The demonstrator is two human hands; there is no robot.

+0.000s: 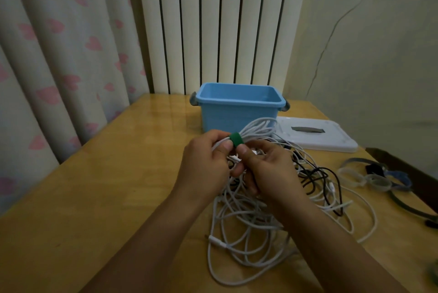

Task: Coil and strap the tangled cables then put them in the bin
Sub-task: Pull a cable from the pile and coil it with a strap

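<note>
- We hold a bunch of white cable (257,129) up over the table (99,188), so the loops hang free and stay neat.
- A green strap (237,141) goes round the middle of the bunch. That keeps the loops from springing apart.
- Our left hand (207,167) grips the bunch just beside the strap, thumb on top, so nothing slips.
- Our right hand (267,169) pinches the strap with its thumb, and we think it is pressing the end down to make it stick (we cannot see the end itself).
- Under our hands lies the messy pile of cables (272,205), white ones and black ones mixed up. Those are not coiled yet.
- The blue bin (239,107) sits just behind the pile, open on top, near enough to drop the bunch in. We see nothing inside it.
- Its white lid (320,133) lies flat beside it, out of the way.
- More straps (369,177) wait on the right, well apart from the pile.
</note>
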